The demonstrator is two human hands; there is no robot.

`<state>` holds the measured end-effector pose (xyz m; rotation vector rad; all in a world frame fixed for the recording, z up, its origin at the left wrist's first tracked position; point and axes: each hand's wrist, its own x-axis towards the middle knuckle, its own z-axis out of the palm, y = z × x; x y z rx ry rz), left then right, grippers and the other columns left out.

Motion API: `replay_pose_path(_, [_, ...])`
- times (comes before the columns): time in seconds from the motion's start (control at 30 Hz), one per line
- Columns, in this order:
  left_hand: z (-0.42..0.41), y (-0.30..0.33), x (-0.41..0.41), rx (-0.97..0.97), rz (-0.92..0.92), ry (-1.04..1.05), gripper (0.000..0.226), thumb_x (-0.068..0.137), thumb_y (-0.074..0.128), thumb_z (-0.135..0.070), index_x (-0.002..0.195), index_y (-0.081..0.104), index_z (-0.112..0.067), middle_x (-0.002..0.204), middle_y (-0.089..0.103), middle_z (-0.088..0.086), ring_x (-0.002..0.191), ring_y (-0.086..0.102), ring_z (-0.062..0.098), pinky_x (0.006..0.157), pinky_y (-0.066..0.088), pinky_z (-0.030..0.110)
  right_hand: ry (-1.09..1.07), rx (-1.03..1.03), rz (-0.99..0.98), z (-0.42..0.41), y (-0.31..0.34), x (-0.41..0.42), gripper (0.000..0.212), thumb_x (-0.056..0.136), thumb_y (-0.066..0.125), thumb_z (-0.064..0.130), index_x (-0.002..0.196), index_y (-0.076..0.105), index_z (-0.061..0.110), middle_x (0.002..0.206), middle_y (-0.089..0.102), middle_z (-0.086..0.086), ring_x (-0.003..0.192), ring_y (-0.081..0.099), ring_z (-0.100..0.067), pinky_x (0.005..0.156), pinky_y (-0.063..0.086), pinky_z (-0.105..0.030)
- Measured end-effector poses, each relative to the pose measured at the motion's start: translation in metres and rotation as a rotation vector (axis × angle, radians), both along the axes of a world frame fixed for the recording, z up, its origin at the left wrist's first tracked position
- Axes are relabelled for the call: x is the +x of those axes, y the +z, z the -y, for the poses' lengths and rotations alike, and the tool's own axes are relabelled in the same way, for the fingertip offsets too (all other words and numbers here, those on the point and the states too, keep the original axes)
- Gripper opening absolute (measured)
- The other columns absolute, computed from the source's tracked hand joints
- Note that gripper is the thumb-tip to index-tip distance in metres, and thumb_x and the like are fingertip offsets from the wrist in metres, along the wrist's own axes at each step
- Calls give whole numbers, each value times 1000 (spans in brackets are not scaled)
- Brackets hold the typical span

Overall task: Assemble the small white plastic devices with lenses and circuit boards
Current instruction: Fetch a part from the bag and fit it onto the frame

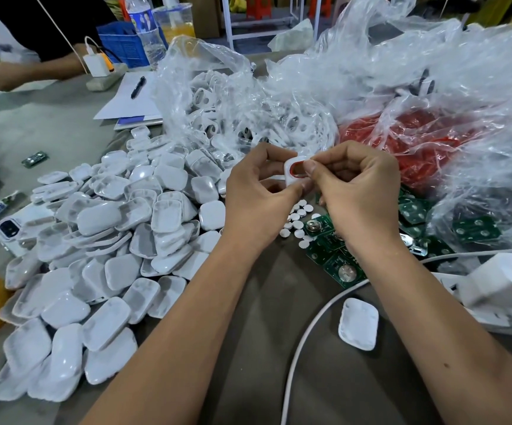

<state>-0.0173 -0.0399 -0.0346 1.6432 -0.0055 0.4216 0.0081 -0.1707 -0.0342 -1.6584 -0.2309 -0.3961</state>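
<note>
While the left hand (259, 187) pinches a white shell (291, 170) steady above the tabletop (279, 302), the right hand (349, 191) fingertips clamp a red lens (298, 167), apparently seating it.

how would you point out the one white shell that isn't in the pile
Start at the big heap of white shells left of the forearms. Cross to the bare grey table right of the white cable: the lone shell lies there, touching nothing.
</note>
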Motion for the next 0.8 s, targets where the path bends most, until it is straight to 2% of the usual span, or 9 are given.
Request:
replay_pose_path(0.13, [-5, 0, 0, -18, -5, -18, 28, 80, 80, 6, 103, 67, -3, 88, 78, 9, 82, 76, 26, 78, 63, 48, 55, 88, -69, 1, 0, 3, 16, 81, 86, 14, 72, 75, 21, 65, 74, -4, 46, 62, -10, 46, 47, -22])
replay_pose_path(0.27, [-8, 0, -1, -75, -11, -61, 29, 80, 80, 6, 105, 68, -3, 89, 79, 10, 81, 75, 31, 79, 61, 47, 116, 163, -99, 1, 2, 2, 16, 77, 87, 17, 70, 75, 25, 69, 75, -8, 48, 61, -13, 47, 46, -22])
replay_pose_path(0.43, [-10, 2, -2, -134, -35, -110, 28, 81, 78, 8, 106, 68, -2, 88, 78, 13, 76, 72, 28, 74, 60, 40, 165, 258, -232, 3, 4, 0, 16, 80, 88, 8, 76, 73, 12, 76, 75, -16, 50, 61, -15, 42, 45, -23])
replay_pose_path(0.53, [-12, 5, -3, -149, -33, -131, 28, 83, 78, 7, 108, 67, 0, 89, 78, 15, 73, 71, 24, 69, 57, 35, 261, 383, -393, 4, 9, -1, 20, 74, 88, 11, 86, 72, 11, 82, 74, -14, 57, 63, -15, 45, 47, -22])
replay_pose_path(0.63, [-16, 5, -4, -218, -30, -183, 21, 89, 72, 6, 109, 67, 3, 91, 76, 19, 75, 71, 25, 72, 58, 35, 341, 461, -491, 7, 13, -1, 32, 67, 84, 15, 96, 73, 6, 82, 76, -9, 60, 66, -13, 48, 49, -20])
replay_pose_path(0.8, [-21, 3, -4, -244, 2, -243, 17, 92, 67, 6, 107, 70, -2, 96, 77, 21, 82, 74, 31, 77, 60, 41, 409, 501, -506, 9, 15, -1, 25, 68, 81, 9, 91, 72, 8, 79, 75, -7, 61, 68, -12, 51, 50, -20])
